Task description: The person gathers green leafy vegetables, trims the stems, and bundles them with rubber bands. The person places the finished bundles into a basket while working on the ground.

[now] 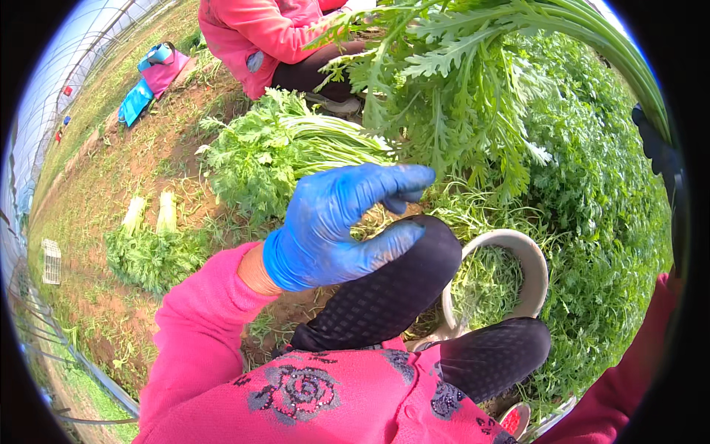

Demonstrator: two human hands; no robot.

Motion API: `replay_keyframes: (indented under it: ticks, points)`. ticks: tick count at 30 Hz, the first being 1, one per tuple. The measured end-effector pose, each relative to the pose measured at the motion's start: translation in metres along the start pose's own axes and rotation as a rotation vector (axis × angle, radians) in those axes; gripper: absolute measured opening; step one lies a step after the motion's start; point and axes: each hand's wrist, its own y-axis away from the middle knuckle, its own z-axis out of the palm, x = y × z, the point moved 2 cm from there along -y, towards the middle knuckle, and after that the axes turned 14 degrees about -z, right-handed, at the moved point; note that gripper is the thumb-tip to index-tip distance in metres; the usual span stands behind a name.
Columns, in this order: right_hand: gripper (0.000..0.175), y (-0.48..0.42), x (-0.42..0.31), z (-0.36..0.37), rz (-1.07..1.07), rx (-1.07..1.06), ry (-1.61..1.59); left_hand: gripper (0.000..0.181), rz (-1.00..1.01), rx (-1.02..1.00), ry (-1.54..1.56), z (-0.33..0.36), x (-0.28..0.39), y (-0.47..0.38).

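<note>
My left hand (pixel 344 227), in a blue glove, is raised over my bent knee with thumb and fingers apart and nothing between them. At the far right edge, my right hand (pixel 657 144), in a dark glove, is closed around the stems of a bunch of leafy greens (pixel 455 83) with lobed leaves. The bunch arches to the left, its leaves hanging above and beyond my left hand. Behind my left hand, a pile of cut greens (pixel 299 144) lies on the soil, stems pointing right. A grey bucket (pixel 538 272) holding loose leaves stands between my knees and the growing plants.
A person in a pink top (pixel 249 39) crouches beyond the pile. Tied bundles of greens (pixel 152 250) lie at left, near a white plastic crate (pixel 51 261). Dense growing greens (pixel 599 222) cover the right. Pink and blue bags (pixel 161 69) lie farther back; a small container (pixel 516 420) sits at lower right.
</note>
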Motion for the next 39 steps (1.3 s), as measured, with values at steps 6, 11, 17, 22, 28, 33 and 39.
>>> replay_keyframes:
  ticks: [6, 11, 17, 22, 28, 33, 39]
  points:
    - [0.053, -0.011, -0.050, 0.037, -0.071, 0.043, -0.017, 0.128, -0.232, -0.358, 1.170, 0.044, 0.001, -0.036]
    - [0.027, -0.020, -0.064, 0.119, -0.503, -0.089, -0.599, 0.111, 0.116, 0.136, 1.298, -0.045, -0.037, -0.056]
    - [0.038, -0.036, -0.065, 0.244, -0.803, -0.082, -0.317, 0.096, 0.058, 0.631, 1.153, -0.064, -0.087, -0.020]
    - [0.040, -0.031, -0.061, 0.327, -0.706, -0.085, -0.296, 0.105, -0.098, 0.681, 1.018, -0.038, -0.123, 0.003]
    - [0.045, -0.030, -0.067, 0.386, -0.773, -0.074, -0.337, 0.105, -0.117, 0.745, 1.048, -0.040, -0.172, 0.011]
    - [0.042, -0.028, -0.076, 0.418, -0.758, -0.108, -0.301, 0.098, -0.201, 0.753, 1.181, -0.048, -0.221, 0.027]
    - [0.019, -0.024, -0.085, 0.443, -0.661, -0.289, -0.102, 0.090, -0.439, 0.682, 1.159, -0.050, -0.267, 0.042]
